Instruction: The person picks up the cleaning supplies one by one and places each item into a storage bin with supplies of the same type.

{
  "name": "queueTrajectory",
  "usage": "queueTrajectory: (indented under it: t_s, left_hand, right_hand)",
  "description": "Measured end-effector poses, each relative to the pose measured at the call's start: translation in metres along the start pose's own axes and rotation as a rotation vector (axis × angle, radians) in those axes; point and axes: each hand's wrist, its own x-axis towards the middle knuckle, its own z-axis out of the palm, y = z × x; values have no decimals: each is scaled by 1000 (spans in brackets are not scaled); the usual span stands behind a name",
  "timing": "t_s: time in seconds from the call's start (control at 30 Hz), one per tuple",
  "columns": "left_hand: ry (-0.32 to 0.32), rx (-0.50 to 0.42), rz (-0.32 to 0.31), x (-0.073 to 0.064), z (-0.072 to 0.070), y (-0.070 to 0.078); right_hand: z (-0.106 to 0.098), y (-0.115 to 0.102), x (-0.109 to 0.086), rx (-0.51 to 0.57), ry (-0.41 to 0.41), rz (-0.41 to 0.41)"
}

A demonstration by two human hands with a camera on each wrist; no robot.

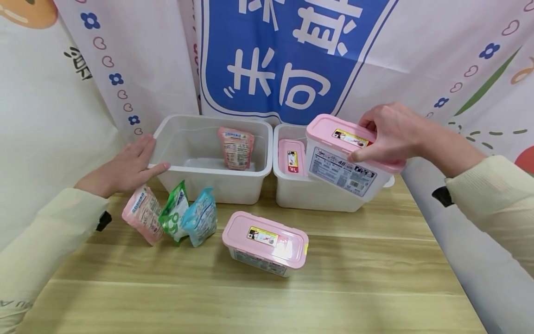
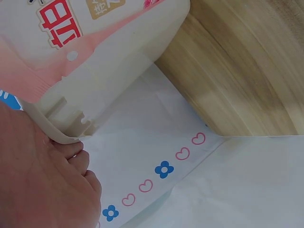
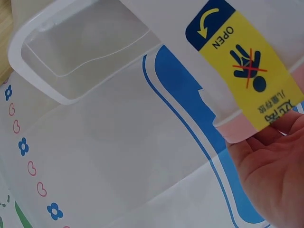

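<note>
Lwr ctr: white plastic box w/ pink lid (image 1: 264, 243) sitting on wood-grain table (image 1: 375, 292). Mid-L of frame: soft pink pouch (image 1: 143, 215), green pouch (image 1: 175, 213), blue pouch (image 1: 201, 217) standing in row; L hand (image 1: 127, 167) resting on corner of white plastic bin (image 1: 212, 185), thumb spreading from fingers; inside, another pink pouch (image 1: 237, 148) leaning. Upper R: R hand (image 1: 390, 132) pinching lid of tilted pink-lidded white box (image 1: 340, 176) btwn thumb & fingers, overlapping second white bin (image 1: 313, 194).
</note>
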Motion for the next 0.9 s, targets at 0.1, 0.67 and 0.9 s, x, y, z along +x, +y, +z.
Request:
queueTrajectory:
  t_s: [0.1, 0.67, 0.9]
  left_hand:
    - [-3, -3, -4, 0, 0, 0]
    - [-3, 21, -6, -1, 1, -1]
    - [-2, 35, -8, -1, 2, -1]
  right_hand:
    - [1, 1, 2, -7, 5, 6]
    - [7, 5, 19, -21, -6, 33]
    - [8, 3, 27, -14, -21, 45]
